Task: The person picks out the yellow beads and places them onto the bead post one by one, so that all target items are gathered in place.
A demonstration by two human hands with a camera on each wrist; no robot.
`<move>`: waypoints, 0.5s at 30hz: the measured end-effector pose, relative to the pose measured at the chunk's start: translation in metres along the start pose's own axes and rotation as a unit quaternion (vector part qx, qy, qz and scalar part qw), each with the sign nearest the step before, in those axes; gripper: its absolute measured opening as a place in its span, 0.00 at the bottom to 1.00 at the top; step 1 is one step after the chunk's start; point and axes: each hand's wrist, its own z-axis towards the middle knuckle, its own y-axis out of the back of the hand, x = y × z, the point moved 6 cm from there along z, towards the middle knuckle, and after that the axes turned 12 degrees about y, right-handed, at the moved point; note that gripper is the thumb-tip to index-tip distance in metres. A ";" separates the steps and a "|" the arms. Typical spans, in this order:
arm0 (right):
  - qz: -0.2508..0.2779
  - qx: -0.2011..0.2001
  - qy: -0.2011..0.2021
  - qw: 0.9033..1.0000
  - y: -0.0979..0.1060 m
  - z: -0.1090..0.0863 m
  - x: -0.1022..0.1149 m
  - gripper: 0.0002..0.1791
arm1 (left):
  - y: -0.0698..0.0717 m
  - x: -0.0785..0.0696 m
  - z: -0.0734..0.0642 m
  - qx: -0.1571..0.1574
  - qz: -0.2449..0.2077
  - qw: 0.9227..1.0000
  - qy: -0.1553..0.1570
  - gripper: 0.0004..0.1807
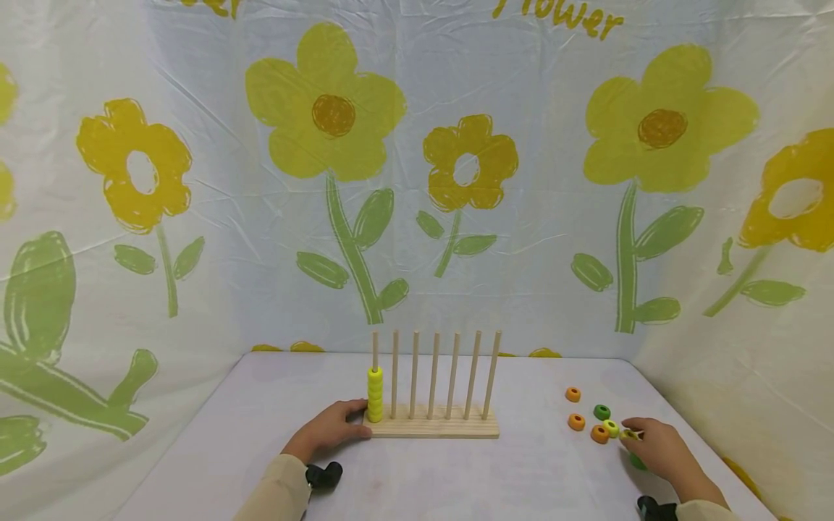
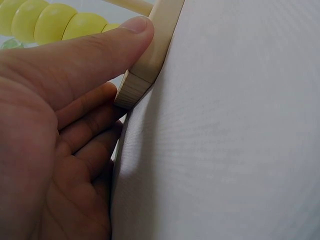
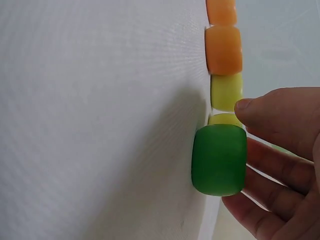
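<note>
A wooden bead rack (image 1: 433,432) with several upright pegs stands on the table. Its leftmost peg carries a stack of yellow beads (image 1: 374,395). My left hand (image 1: 329,430) grips the rack's left end, thumb (image 2: 132,32) along the front edge and the other fingers at the end and back. Off to the right, my right hand (image 1: 661,445) has thumb and fingertips around a yellow bead (image 1: 629,434), pinching it low at the table. A green bead (image 3: 220,160) lies just below that hand, hiding much of the pinched bead in the right wrist view.
Near my right hand lie another yellow bead (image 1: 611,428), a green bead (image 1: 602,412) and three orange beads, one (image 1: 600,434) beside the yellow. The white table (image 1: 274,405) meets a flower-printed curtain (image 1: 521,289) at the back and sides.
</note>
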 end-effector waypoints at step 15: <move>-0.005 0.014 -0.012 1.000 -0.005 0.006 -0.005 0.21 | 0.001 -0.001 -0.002 0.004 -0.008 1.000 0.007 0.41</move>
